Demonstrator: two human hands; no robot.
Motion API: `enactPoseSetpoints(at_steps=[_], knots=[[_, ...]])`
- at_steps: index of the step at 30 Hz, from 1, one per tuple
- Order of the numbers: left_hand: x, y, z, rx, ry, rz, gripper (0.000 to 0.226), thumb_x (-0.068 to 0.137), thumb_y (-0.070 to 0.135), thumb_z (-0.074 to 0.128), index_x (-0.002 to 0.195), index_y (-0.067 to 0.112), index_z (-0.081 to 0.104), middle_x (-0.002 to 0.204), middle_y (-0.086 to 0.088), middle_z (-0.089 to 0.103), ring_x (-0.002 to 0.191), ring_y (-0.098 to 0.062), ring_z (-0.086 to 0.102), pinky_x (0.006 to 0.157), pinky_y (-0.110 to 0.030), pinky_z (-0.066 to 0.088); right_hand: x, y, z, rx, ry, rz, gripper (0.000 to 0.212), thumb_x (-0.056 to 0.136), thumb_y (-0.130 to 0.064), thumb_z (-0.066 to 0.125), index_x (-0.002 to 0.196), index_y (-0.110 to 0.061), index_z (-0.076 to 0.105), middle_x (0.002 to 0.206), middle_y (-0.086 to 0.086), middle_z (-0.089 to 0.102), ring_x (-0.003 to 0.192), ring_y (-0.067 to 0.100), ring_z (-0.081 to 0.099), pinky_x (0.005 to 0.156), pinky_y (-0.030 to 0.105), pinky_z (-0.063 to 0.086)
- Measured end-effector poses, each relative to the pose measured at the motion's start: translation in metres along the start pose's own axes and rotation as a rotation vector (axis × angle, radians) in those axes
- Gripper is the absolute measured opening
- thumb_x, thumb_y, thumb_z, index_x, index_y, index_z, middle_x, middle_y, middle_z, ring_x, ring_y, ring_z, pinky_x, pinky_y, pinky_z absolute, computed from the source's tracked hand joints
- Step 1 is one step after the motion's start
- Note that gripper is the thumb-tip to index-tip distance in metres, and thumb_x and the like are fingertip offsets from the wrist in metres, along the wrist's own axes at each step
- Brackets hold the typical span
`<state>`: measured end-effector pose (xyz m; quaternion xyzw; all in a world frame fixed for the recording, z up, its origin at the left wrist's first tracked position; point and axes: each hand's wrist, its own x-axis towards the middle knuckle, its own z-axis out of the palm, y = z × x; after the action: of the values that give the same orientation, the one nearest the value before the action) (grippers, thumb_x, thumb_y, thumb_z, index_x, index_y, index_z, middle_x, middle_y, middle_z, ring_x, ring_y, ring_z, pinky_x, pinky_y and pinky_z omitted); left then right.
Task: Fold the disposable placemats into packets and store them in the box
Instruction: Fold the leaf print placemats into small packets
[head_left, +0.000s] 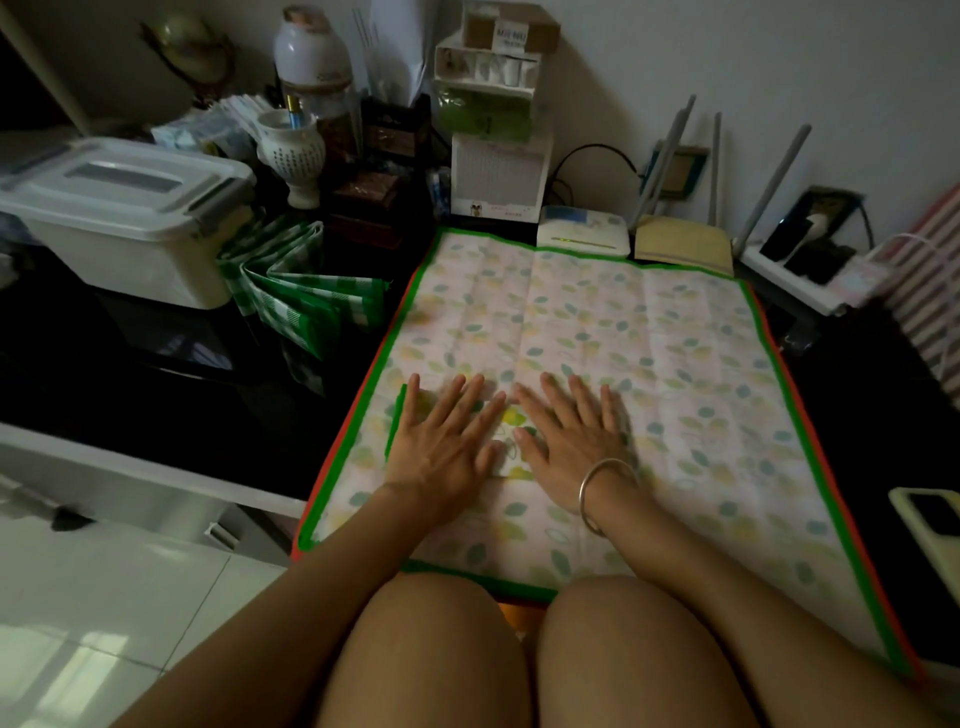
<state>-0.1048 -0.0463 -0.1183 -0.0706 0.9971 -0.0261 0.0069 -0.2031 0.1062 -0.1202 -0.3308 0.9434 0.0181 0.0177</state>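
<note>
I see a thin, creased disposable placemat, pale pink, printed with green and yellow leaves and edged in green with a red border outside it. It lies spread flat on the black glossy table, right in front of the knees, and its near edge hangs over the table edge.

Both hands rest on its near left part. The left hand and the right hand lie palm down side by side, fingers straight and spread, gripping nothing. A silver bangle sits on the right wrist. Under and between the hands lies what looks like a small folded piece with a green edge at its left side; I cannot tell what it is.

To the left, a green-and-white checked placemat stands loosely concertina-folded. It lies just beside a white lidded plastic storage box. The lid is on, so its contents are hidden.

Behind, a white ceramic vase holds a blue-capped item. The dark characters on the vase are too small to read. A brown cardboard carton carries a white label, too blurred to read.
</note>
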Motion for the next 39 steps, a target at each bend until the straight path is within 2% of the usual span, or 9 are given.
enactPoseSetpoints(at_steps=[3,7,19,21,23,26,29,32,39], knots=[[-0.001,-0.001,0.005,-0.061,0.034,0.002,0.069,0.089,0.058,-0.015,0.154,0.037,-0.004,0.163,0.003,-0.006,0.15,-0.016,-0.01,0.114,-0.062,-0.009,0.0,0.002,0.003,0.004,0.018,-0.002,0.063,0.086,-0.064,-0.005,0.147,-0.048,-0.009,0.16,-0.013,-0.008,0.147,0.02,-0.012,0.114,0.053,-0.015],[0.001,-0.005,0.007,-0.096,0.024,0.019,0.081,0.075,0.063,-0.037,0.149,0.038,-0.015,0.161,0.004,-0.015,0.148,-0.016,-0.017,0.113,-0.063,-0.011,0.001,0.0,0.002,0.028,0.012,-0.008,0.068,0.083,-0.064,-0.008,0.148,-0.046,-0.009,0.16,-0.013,-0.009,0.147,0.018,-0.013,0.114,0.052,-0.015],[0.007,-0.006,0.009,-0.126,-0.033,0.015,0.081,0.069,0.075,-0.031,0.143,0.041,-0.028,0.159,0.005,-0.025,0.145,-0.016,-0.027,0.111,-0.063,-0.017,-0.013,0.053,-0.006,0.041,-0.123,0.192,0.07,0.092,-0.063,0.004,0.148,-0.029,-0.021,0.159,0.0,-0.018,0.145,0.015,-0.02,0.115,0.048,-0.016],[0.007,-0.007,0.011,-0.147,-0.015,0.004,0.08,0.074,0.078,-0.021,0.144,0.039,-0.028,0.16,0.005,-0.023,0.146,-0.017,-0.026,0.111,-0.062,-0.018,-0.016,0.054,-0.008,0.131,0.032,0.21,0.08,0.088,-0.067,0.014,0.153,-0.025,-0.006,0.161,0.002,-0.002,0.147,0.02,-0.006,0.117,0.046,-0.01],[0.005,-0.007,0.011,-0.159,0.026,-0.006,0.079,0.081,0.077,-0.006,0.148,0.038,-0.023,0.161,0.004,-0.017,0.147,-0.019,-0.023,0.111,-0.062,-0.019,-0.023,0.051,-0.011,0.246,0.275,0.239,0.083,0.081,-0.064,0.034,0.149,-0.018,0.027,0.149,0.009,0.037,0.136,0.03,0.029,0.112,0.047,0.018],[0.005,-0.004,0.008,-0.15,0.036,0.01,0.075,0.084,0.074,-0.002,0.152,0.043,-0.003,0.163,0.002,-0.012,0.148,-0.023,-0.02,0.111,-0.063,-0.018,-0.031,0.043,-0.013,0.333,0.457,0.352,0.054,0.088,-0.046,0.048,0.131,-0.015,0.053,0.115,0.012,0.06,0.106,0.033,0.053,0.088,0.042,0.042],[0.004,-0.003,0.005,-0.125,0.006,0.02,0.076,0.081,0.072,-0.007,0.15,0.046,0.011,0.163,0.0,-0.014,0.147,-0.024,-0.022,0.11,-0.064,-0.018,-0.027,0.046,-0.016,0.495,0.314,0.536,0.037,0.095,-0.041,0.05,0.112,-0.01,0.062,0.107,0.013,0.067,0.1,0.035,0.06,0.079,0.036,0.045],[0.002,-0.003,0.006,-0.133,0.01,0.015,0.075,0.082,0.072,-0.009,0.151,0.048,0.007,0.162,0.001,-0.017,0.147,-0.024,-0.024,0.11,-0.064,-0.019,-0.022,0.054,-0.019,0.543,0.256,0.509,0.041,0.098,-0.037,0.046,0.079,-0.004,0.061,0.088,0.021,0.067,0.086,0.037,0.059,0.065,0.033,0.035],[0.003,-0.002,0.001,-0.234,-0.038,-0.015,0.076,0.077,0.075,-0.007,0.149,0.052,-0.002,0.162,0.003,-0.017,0.146,-0.022,-0.025,0.109,-0.061,-0.023,-0.023,0.056,-0.022,0.515,0.352,0.392,0.039,0.099,-0.028,0.047,0.082,0.004,0.061,0.086,0.026,0.065,0.081,0.04,0.058,0.062,0.033,0.025]])
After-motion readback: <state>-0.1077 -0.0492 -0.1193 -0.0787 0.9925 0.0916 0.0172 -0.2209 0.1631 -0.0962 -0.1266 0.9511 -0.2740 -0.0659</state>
